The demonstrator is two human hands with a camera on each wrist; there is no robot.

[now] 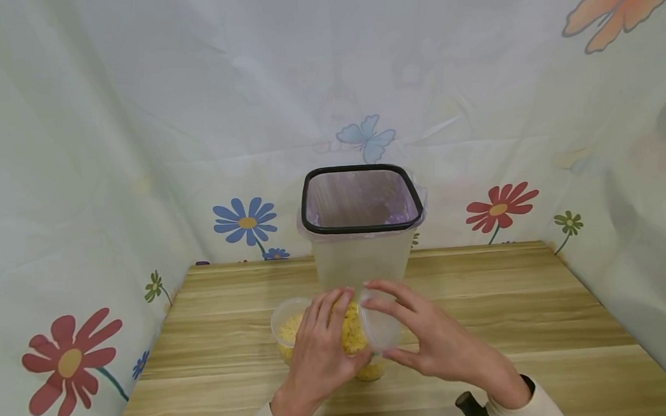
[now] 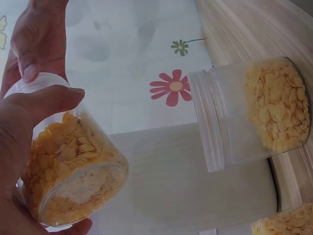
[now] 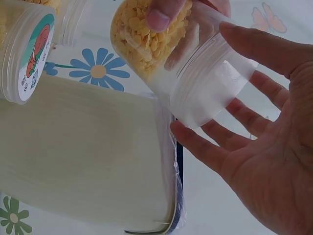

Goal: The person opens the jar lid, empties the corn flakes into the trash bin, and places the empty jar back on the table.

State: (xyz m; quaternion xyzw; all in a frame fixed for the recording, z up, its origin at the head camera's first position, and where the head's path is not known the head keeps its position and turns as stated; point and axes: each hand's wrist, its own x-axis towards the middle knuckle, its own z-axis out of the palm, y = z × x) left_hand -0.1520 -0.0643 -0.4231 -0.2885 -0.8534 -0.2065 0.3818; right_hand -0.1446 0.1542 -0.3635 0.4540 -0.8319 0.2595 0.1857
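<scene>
My left hand (image 1: 321,355) grips a clear plastic jar (image 2: 78,156) of yellow flakes, held tilted above the table. Its whitish screw lid (image 1: 383,327) faces my right hand (image 1: 440,335). Thumb and fingertips of that hand span the lid, at opposite sides of its rim. In the right wrist view the lid (image 3: 212,90) sits over the jar's mouth, and the flakes (image 3: 146,44) lie toward the base. Just left of my left hand stands a second jar (image 1: 288,325) of paler flakes. Part of another jar (image 1: 371,370) shows below the held one.
Behind the hands stands a pale, translucent bin (image 1: 361,257) with a black rim and a thin plastic liner. A jar lid (image 3: 34,58) with a round picture label appears in the right wrist view. The wood-grain table (image 1: 516,305) meets a flower-printed curtain (image 1: 218,113).
</scene>
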